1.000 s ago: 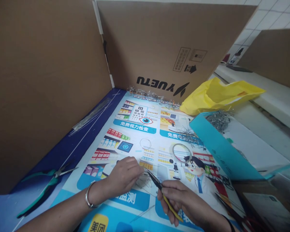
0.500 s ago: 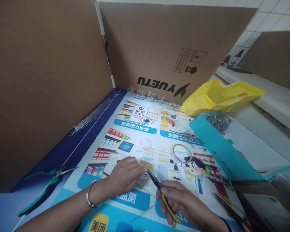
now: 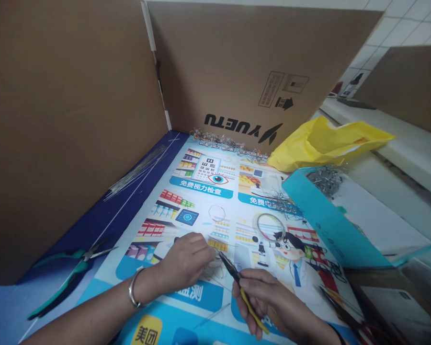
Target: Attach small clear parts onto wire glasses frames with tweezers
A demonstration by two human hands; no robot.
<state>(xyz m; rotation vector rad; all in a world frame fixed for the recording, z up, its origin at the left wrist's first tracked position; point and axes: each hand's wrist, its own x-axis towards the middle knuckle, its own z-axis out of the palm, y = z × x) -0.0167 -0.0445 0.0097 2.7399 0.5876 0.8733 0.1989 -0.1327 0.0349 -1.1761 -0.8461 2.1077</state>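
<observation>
My right hand is wrapped round yellow-handled long-nose pliers. Their dark jaws point up and left, with the tip close to my left fingertips. My left hand, a silver bangle on its wrist, is closed in a pinch on a thin wire; its fingers hide most of that piece, and faint loops of it show beneath. Under both hands lies a printed poster sheet. On it, beyond my hands, are a thin wire ring and a thicker coiled ring.
Green-handled pliers lie at left, near loose straight wires. Cardboard walls stand behind and left. At right are a turquoise box with tangled wire, a yellow bag, black loops and scissors.
</observation>
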